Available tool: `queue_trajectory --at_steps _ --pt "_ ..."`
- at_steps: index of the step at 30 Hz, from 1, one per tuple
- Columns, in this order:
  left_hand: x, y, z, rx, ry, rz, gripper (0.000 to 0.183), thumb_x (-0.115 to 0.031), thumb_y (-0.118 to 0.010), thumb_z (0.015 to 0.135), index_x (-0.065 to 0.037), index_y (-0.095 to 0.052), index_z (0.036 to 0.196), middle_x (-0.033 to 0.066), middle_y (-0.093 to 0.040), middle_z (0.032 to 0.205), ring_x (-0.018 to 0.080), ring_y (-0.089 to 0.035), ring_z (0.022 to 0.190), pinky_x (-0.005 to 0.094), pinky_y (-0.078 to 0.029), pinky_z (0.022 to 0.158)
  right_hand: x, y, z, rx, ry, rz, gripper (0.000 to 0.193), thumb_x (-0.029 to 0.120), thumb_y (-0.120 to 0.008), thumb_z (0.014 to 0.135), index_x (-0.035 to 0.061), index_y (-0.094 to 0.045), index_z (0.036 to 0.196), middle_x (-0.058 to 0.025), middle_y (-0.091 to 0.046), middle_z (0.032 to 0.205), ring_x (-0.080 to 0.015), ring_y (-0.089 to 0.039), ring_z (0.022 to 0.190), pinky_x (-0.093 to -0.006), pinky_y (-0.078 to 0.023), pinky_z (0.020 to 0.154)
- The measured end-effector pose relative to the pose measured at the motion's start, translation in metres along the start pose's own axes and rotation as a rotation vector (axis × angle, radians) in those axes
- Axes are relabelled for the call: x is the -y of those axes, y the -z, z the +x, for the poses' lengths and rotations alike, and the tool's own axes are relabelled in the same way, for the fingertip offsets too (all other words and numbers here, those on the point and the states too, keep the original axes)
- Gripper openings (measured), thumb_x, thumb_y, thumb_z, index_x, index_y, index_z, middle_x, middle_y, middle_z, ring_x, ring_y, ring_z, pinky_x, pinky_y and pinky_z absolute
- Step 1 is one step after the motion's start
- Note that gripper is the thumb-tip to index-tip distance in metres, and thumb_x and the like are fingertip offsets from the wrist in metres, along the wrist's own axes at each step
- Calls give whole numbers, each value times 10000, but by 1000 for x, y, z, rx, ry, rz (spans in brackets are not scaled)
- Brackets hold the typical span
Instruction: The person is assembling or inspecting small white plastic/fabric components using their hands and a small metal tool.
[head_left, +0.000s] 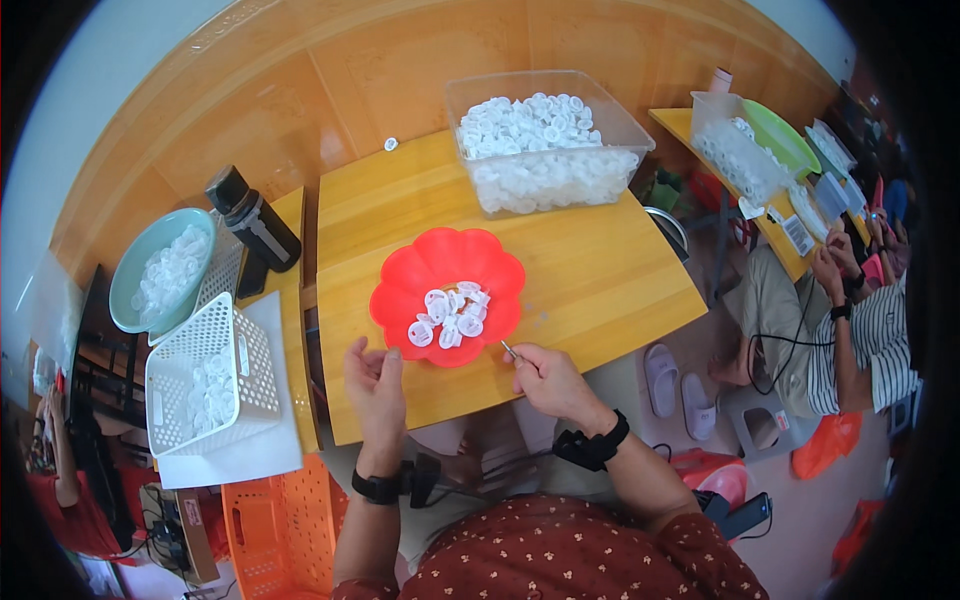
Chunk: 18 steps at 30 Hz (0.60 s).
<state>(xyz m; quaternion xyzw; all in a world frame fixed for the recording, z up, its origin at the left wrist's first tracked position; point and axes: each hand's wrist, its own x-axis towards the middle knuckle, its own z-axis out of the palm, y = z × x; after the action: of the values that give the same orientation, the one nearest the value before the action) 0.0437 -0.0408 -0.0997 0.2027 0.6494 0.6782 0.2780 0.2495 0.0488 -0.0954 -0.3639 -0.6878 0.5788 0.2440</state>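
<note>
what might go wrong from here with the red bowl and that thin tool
The left hand is close to the rim of the red bowl, so a knock might spill the small white pieces. The thin metal tool in the right hand points toward the bowl; a slip could perhaps scratch it.

Right of centre: I could slide a hand across bare table (610, 265), between the red bowl (447, 250) and the right edge.
Upper centre: a clear tub (615, 115) blocks me at the back.
Above the bowl: I have a lane of bare wood left of the tub.
Lower centre: the left hand (376, 390) and right hand (545, 378) flank the bowl's near side; I see a gap between them, narrowed by a thin metal tool (511, 351).
Far left: a white basket (262, 365) and black flask (262, 228) obstruct sideways reach.
</note>
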Motion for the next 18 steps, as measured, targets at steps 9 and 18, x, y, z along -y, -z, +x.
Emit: queue_trajectory --at_steps 9,18 --pt "-16 -30 30 -23 -686 1216 216 -119 -698 690 15 -660 856 226 -460 1252 391 -386 1176 401 -341 948 -5 -4 0 -37 47 17 191 84 -410 884 -14 -554 962 -51 -532 585 -100 -525 549 -256 -426 531" --pt "-9 -5 10 12 -591 436 156 -18 -662 738 -17 -657 894 183 -503 1213 293 -488 1117 360 -409 907 -9 -5 -3 -57 20 51 179 92 -429 889 -18 -547 967 -39 -517 575 -88 -504 545 -255 -427 531"
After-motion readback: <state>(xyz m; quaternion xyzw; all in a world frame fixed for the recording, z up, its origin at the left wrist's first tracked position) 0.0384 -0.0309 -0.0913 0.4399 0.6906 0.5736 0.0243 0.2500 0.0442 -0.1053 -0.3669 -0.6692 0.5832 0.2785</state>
